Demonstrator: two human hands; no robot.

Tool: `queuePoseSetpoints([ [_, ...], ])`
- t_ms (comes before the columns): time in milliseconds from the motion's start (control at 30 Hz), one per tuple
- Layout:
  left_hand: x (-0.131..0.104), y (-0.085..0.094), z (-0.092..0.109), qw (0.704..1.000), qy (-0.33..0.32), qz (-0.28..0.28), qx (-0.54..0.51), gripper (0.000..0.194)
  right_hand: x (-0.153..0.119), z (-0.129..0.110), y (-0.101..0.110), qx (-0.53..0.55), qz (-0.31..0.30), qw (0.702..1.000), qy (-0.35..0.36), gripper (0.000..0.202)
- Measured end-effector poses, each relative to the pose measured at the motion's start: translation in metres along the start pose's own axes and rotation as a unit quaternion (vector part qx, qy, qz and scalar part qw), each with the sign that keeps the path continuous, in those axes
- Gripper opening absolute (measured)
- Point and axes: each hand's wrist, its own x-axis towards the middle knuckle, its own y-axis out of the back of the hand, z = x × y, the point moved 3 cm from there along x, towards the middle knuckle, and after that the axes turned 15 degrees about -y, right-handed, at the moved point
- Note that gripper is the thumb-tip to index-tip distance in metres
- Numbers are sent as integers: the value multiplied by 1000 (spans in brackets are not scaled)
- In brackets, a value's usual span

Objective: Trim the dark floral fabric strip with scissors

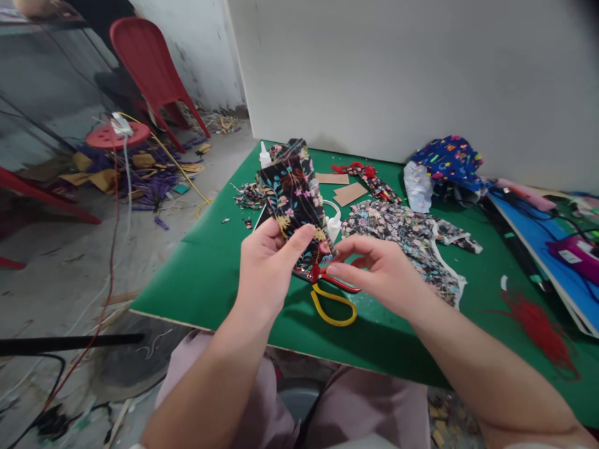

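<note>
My left hand (269,265) is closed around a folded piece of black floral cloth (297,193), thumb on top, holding it above the table. At the cloth's lower right corner is my right hand (374,268), its thumb and forefinger close together in a pinch; what lies between them is hard to make out. A small red knot-like bit (314,272) shows just under the cloth's lower edge. Below the hands lies a pair of scissors (334,308) with one yellow and one red handle loop, its blades mostly hidden by the cloth and my left hand.
On the green table (196,274) lie floral fabric (397,231), brown card pieces (350,194), a red-trimmed floral strip (374,181), white glue bottles (264,154) and red threads (543,337). A blue patterned cloth (449,162) and blue board (552,243) sit right. Red chair (150,62) stands left.
</note>
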Motion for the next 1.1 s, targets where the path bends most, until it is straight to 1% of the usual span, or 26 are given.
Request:
queuePoseSetpoints([
  [100, -1, -1, 1, 999, -31, -2, 29, 15, 1, 3, -2, 31, 12, 999, -18, 16],
  [233, -2, -1, 4, 995, -65, -8, 78, 14, 2, 6, -2, 43, 13, 999, -26, 15],
  [400, -4, 0, 14, 980, -88, -35, 177, 12, 3, 7, -2, 51, 8, 998, -34, 18],
  [533, -5, -2, 18, 972, -102, -50, 206, 11, 2, 8, -3, 74, -2, 996, -43, 19],
  [633, -5, -2, 16, 975, -96, -53, 192, 11, 2, 8, -5, 95, -13, 995, -42, 19],
  [867, -4, -1, 10, 989, -67, -56, 122, 12, 5, 12, -7, 160, -54, 984, -62, 22],
  [1000, -3, -1, 7, 992, -50, -48, 102, 14, 5, 13, -9, 165, -51, 983, -67, 25],
  [1100, -1, 0, 1, 995, -40, -47, 79, 14, 7, 15, -8, 141, -31, 988, -51, 26],
])
